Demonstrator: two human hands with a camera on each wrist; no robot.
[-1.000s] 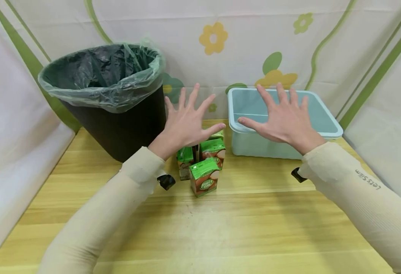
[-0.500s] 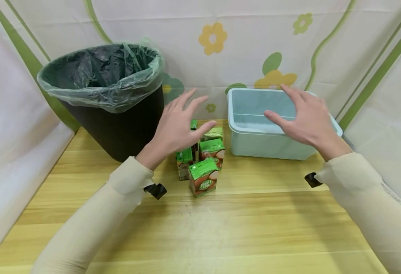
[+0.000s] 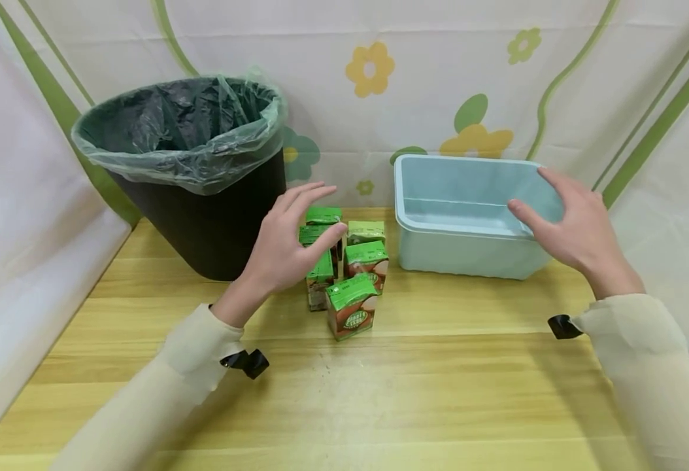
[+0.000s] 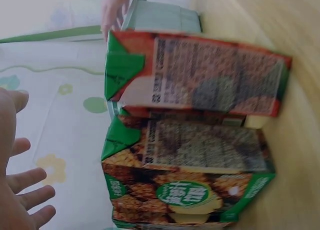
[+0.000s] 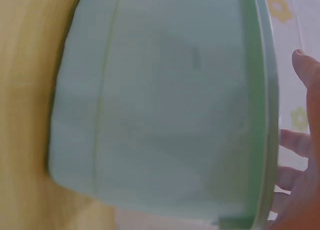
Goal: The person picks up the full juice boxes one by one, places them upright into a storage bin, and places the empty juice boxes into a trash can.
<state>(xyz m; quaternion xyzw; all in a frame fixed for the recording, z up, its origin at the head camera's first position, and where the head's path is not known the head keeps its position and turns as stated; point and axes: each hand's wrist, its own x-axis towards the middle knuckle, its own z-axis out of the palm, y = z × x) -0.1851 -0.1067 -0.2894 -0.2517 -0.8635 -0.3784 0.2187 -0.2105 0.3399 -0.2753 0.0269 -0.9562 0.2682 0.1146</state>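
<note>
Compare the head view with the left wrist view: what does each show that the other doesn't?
Only the head view shows the black bin, the wooden table and the whole carton cluster from above. Only the left wrist view shows the printed side panels of the two nearest cartons. Both show the left hand open beside the cartons, the right hand and the pale blue tub.

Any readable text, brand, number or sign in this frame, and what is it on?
Front carton: white lettering on a green oval logo, too small to read.
Cartons in the left wrist view: fine print panels and oval logo, all blurred, unreadable.
Trash bin, tub, backdrop: no text.
</note>
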